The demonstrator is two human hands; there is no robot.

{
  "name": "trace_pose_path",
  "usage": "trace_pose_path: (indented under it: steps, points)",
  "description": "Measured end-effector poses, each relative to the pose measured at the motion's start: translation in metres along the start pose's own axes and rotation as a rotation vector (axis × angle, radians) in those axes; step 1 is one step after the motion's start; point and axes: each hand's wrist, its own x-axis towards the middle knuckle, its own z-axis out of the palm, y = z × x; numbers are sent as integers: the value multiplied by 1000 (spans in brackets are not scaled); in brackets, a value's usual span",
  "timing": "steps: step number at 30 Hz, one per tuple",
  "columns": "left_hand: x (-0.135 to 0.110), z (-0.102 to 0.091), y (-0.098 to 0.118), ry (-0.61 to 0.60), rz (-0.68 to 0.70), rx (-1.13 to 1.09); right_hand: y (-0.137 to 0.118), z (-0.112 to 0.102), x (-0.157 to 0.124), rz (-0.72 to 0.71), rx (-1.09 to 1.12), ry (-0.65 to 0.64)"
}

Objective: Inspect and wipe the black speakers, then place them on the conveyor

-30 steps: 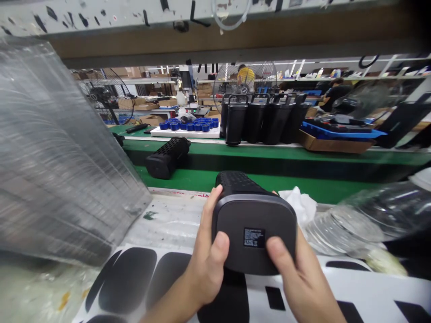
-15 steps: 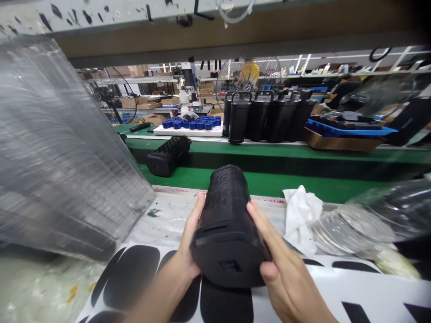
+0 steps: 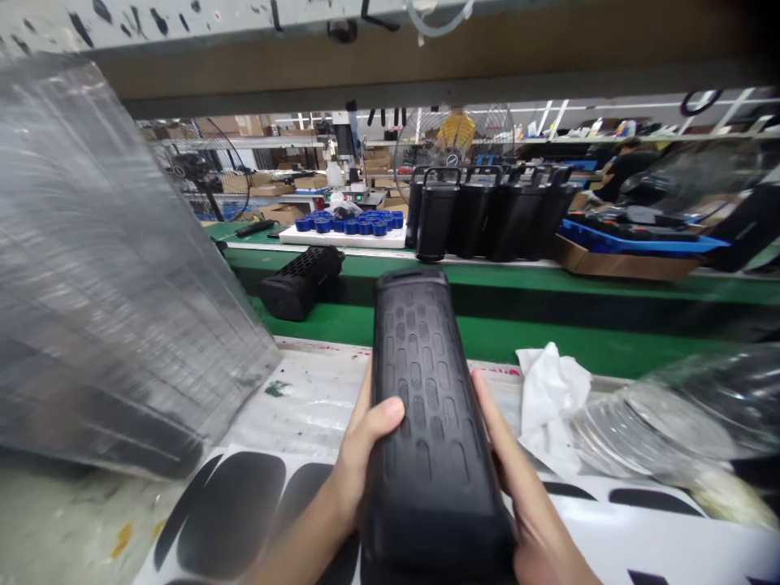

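I hold a long black speaker (image 3: pixel 426 406) with a perforated grille facing up, its far end pointing away from me. My left hand (image 3: pixel 359 463) grips its left side, thumb laid on the grille. My right hand (image 3: pixel 524 512) cups its right side from beneath. Under the speaker lies a white sheet of black oval stickers (image 3: pixel 237 504). A second black speaker (image 3: pixel 301 283) lies on its side on the green conveyor belt (image 3: pixel 548 341) beyond.
A stack of clear plastic trays (image 3: pixel 103 268) leans at the left. A white cloth (image 3: pixel 548 390) and clear plastic pieces (image 3: pixel 670 414) lie at the right. Across the belt stand several upright black speakers (image 3: pixel 487 211), a tray of blue caps (image 3: pixel 347 227) and a cardboard box (image 3: pixel 615 260).
I have turned the speaker from its end face toward me to its grille side up, tilting the far end upward. Both hands slid along its sides.
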Motion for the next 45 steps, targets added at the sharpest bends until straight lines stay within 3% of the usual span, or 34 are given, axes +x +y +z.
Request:
trace_pose_path:
  steps: [3,7,15,17,20,24,26,28,31,35,37,40,45]
  points:
    - [-3,4,5,-65,122,80,-2,-1,2,-53,17,37]
    - [8,2,3,-27,247,124,0,2,10,28,226,-24]
    - [7,-1,1,-101,310,244,-9,5,6,69,262,-45]
    - [7,-2,1,-98,327,290,-7,6,5,100,228,10]
    - [6,-4,1,-39,387,503,1,5,4,128,90,96]
    - [-3,-6,-2,25,433,832,5,0,10,115,239,4]
    - [-9,-6,-3,-39,426,904,1,-2,15,126,339,31]
    - [-12,-5,-3,-131,387,934,-5,-4,19,227,463,128]
    - [-10,-4,-1,-193,344,794,-11,-6,20,442,691,208]
    - [-3,0,-1,10,354,611,-13,-4,14,572,879,101]
    - [0,2,-4,44,227,535,-14,-2,12,573,937,56]
    - [4,-1,-10,-97,51,299,-14,-1,11,553,964,16]
    - [9,-13,-16,-144,52,221,-5,-1,14,447,848,49]
